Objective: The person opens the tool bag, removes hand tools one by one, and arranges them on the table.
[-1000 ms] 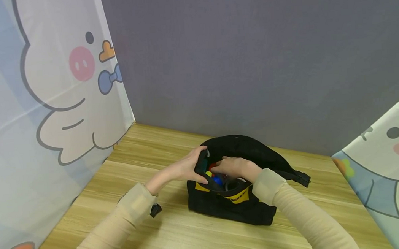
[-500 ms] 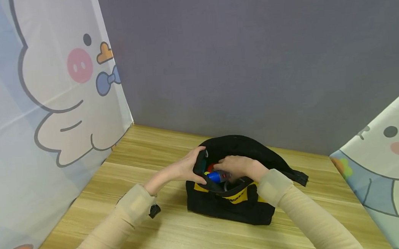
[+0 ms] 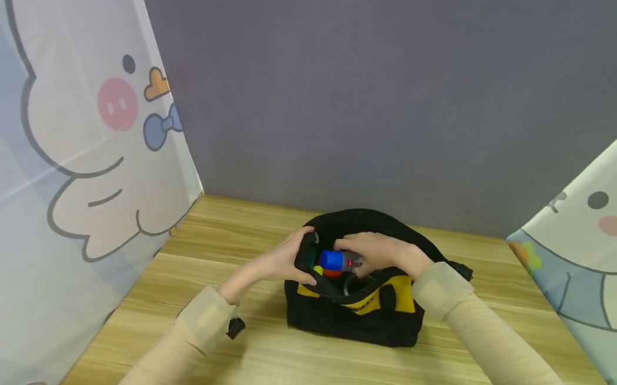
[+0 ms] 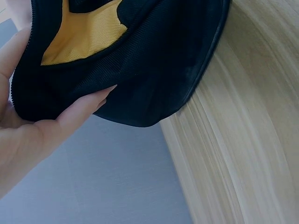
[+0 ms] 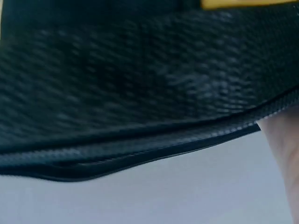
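Note:
A black and yellow zip bag (image 3: 348, 328) stands on the wooden table with its mouth spread. My left hand (image 3: 283, 260) grips its left end, the thumb on the outside as the left wrist view shows at the black fabric (image 4: 140, 93). Over the opening, my right hand (image 3: 378, 251) holds a small cylinder with a blue end (image 3: 332, 260) and a grey body marked red, lying nearly level. Red (image 3: 332, 272) and yellow-green (image 3: 318, 270) items show inside below it. In the right wrist view the bag's wall (image 5: 117, 84) hides the fingers.
A grey cloth wall (image 3: 345, 96) rises behind the table (image 3: 277, 371). Cartoon-printed curtains (image 3: 91, 200) stand at the left and right. A small black piece (image 3: 235, 327) hangs beneath the left cuff. The bag's black zip end (image 3: 462, 270) sticks out to the right.
My right hand has risen from deep in the bag and shifted right, bringing up the blue-ended cylinder. The left hand keeps its grip on the bag's end.

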`<state>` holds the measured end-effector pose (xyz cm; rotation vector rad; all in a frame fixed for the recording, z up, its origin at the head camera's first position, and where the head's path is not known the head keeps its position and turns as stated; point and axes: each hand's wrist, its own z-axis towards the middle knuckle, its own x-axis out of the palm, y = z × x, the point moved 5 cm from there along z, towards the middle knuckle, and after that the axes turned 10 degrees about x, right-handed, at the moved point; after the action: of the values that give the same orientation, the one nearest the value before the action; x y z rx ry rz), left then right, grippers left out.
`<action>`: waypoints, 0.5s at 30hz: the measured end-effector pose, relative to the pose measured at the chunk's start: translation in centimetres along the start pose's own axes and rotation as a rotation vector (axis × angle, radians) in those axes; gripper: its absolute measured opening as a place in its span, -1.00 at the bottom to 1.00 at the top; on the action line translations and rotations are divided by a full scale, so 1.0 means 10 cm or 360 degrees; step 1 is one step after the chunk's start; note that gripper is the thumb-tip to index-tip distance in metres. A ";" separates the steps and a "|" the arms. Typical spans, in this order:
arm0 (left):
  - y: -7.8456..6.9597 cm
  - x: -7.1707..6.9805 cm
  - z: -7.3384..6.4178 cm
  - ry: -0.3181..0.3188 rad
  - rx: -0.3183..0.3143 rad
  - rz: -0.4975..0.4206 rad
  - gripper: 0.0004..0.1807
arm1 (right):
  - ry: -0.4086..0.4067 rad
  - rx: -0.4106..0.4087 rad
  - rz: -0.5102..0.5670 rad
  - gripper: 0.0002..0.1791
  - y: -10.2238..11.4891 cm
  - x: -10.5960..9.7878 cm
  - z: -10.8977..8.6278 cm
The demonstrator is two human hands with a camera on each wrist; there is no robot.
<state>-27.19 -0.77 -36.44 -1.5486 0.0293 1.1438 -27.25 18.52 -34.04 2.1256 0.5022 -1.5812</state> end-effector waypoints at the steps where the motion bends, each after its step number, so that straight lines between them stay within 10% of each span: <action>1: 0.00 0.00 0.00 -0.0004 -0.0001 0.0002 0.20 | -0.0027 -0.0040 0.0071 -0.54 0.00 -0.02 -0.02; 15: -0.01 0.01 0.00 -0.0026 0.0020 0.0030 0.20 | -0.0364 -0.0229 0.0589 -0.48 -0.05 -0.13 -0.20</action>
<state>-27.15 -0.69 -36.42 -1.5308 0.0401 1.1688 -26.29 20.01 -32.32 1.7785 0.1308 -1.4974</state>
